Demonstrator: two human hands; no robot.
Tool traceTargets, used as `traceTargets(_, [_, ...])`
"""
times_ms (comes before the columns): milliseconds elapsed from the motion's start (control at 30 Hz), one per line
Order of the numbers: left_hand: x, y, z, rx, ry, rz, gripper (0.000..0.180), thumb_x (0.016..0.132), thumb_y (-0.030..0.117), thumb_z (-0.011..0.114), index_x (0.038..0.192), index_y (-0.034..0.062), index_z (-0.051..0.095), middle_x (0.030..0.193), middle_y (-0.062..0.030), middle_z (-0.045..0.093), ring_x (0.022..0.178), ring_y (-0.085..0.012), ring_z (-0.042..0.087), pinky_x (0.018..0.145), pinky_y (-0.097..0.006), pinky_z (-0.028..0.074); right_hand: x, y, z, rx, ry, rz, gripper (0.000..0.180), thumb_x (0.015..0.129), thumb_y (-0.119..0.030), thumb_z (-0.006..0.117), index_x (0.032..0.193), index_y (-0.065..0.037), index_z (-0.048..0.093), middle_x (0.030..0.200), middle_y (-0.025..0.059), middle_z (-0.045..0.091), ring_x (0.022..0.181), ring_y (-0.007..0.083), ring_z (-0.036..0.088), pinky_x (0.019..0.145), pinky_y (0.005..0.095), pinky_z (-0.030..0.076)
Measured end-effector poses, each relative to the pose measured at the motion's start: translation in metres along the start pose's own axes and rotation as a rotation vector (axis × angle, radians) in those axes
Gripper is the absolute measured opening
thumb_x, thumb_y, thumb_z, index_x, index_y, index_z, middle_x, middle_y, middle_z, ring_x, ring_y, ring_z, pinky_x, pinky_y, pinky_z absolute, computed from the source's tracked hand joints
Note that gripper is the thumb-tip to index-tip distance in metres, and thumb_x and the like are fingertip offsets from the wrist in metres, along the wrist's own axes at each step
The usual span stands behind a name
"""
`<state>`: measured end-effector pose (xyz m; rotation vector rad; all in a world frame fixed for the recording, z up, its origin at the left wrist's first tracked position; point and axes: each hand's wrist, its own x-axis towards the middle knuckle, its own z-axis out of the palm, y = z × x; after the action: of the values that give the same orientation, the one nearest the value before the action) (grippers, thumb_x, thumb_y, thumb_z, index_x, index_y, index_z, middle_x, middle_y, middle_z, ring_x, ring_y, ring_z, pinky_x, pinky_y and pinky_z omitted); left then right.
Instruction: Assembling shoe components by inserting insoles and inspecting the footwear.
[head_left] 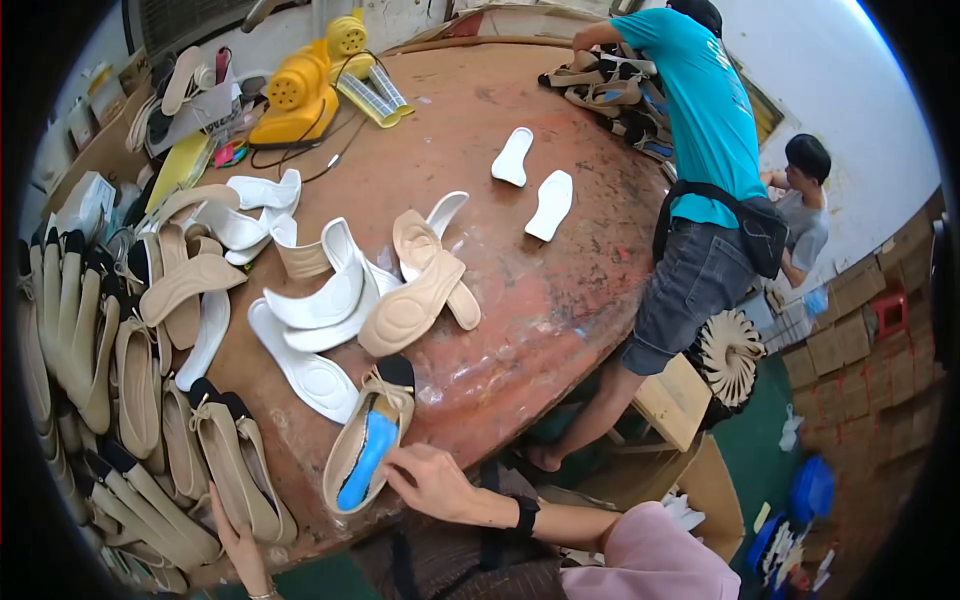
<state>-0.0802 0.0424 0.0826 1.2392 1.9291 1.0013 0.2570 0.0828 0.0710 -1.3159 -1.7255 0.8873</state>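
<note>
A beige ballet flat (343, 446) with a black toe and a bow lies at the table's near edge, toe pointing away. Inside it shows a bright blue strip (368, 452) along the sole. My right hand (432, 485) is closed at this flat's right rim, fingertips pinched beside the blue strip. At the lower left, my left hand (238, 545) reaches up with fingers stretched out, against another beige and black flat (228, 465) in the row. Just beyond the flat at my right hand lie a beige insole (410, 305) and a white insole (300, 365).
Many beige flats (75, 350) are packed along the left side. White and beige insoles pile mid-left; two white insoles (512, 157) lie farther off. A yellow blower (298, 95) stands at the back. A person in teal (705, 120) leans over shoes; another person (803, 215) is behind.
</note>
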Motion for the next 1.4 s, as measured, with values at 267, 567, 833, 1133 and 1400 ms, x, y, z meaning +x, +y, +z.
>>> traceTargets(267, [0.000, -0.034, -0.005, -0.326, 0.090, -0.209, 0.064, 0.086, -0.008, 0.042, 0.149, -0.0054, 0.041, 0.150, -0.0189, 0.048, 0.134, -0.0288, 0.051, 0.113, -0.038, 0.039, 0.022, 0.020, -0.016, -0.135, -0.085, -0.033, 0.025, 0.093, -0.011, 0.064, 0.117, -0.002, 0.062, 0.108, 0.0191, 0.065, 0.099, 0.0393, 0.061, 0.087, 0.0466, 0.052])
traceTargets(567, [0.033, -0.020, -0.009, -0.220, -0.193, -0.247, 0.066, 0.076, -0.013, 0.043, 0.141, -0.0050, 0.052, 0.131, -0.0154, 0.064, 0.121, -0.0245, 0.061, 0.103, -0.035, 0.046, 0.011, 0.020, -0.011, -0.186, -0.151, -0.029, 0.037, 0.096, -0.022, 0.066, 0.128, -0.005, 0.058, 0.115, 0.0212, 0.063, 0.105, 0.0409, 0.061, 0.089, 0.0473, 0.053])
traceTargets(833, [-0.032, -0.001, -0.027, -0.633, -0.217, -0.157, 0.067, 0.083, -0.013, 0.044, 0.148, -0.0032, 0.046, 0.144, -0.0125, 0.056, 0.134, -0.0223, 0.052, 0.113, -0.038, 0.042, 0.006, 0.023, -0.003, -0.292, -0.281, -0.035, 0.046, 0.095, -0.023, 0.068, 0.134, -0.003, 0.056, 0.127, 0.0243, 0.059, 0.116, 0.0434, 0.056, 0.097, 0.0501, 0.049])
traceTargets(1133, [-0.091, 0.075, -0.160, -0.622, 0.282, -0.051, 0.085, 0.070, -0.019, 0.039, 0.153, -0.0013, 0.040, 0.153, -0.0076, 0.049, 0.141, -0.0179, 0.046, 0.119, -0.033, 0.034, 0.015, 0.018, -0.002, -0.251, -0.265, -0.176, 0.040, 0.099, -0.014, 0.059, 0.136, 0.002, 0.055, 0.114, 0.0232, 0.058, 0.106, 0.0413, 0.057, 0.094, 0.0464, 0.046])
traceTargets(1400, [-0.021, 0.091, -0.318, 0.086, 1.023, 0.218, 0.078, 0.079, -0.014, 0.043, 0.155, 0.0022, 0.041, 0.149, -0.0139, 0.053, 0.135, -0.0222, 0.054, 0.109, -0.028, 0.041, 0.019, 0.006, -0.010, -0.317, -0.324, -0.059, 0.040, 0.101, -0.023, 0.059, 0.133, 0.002, 0.057, 0.116, 0.0309, 0.058, 0.108, 0.0503, 0.055, 0.094, 0.0534, 0.045])
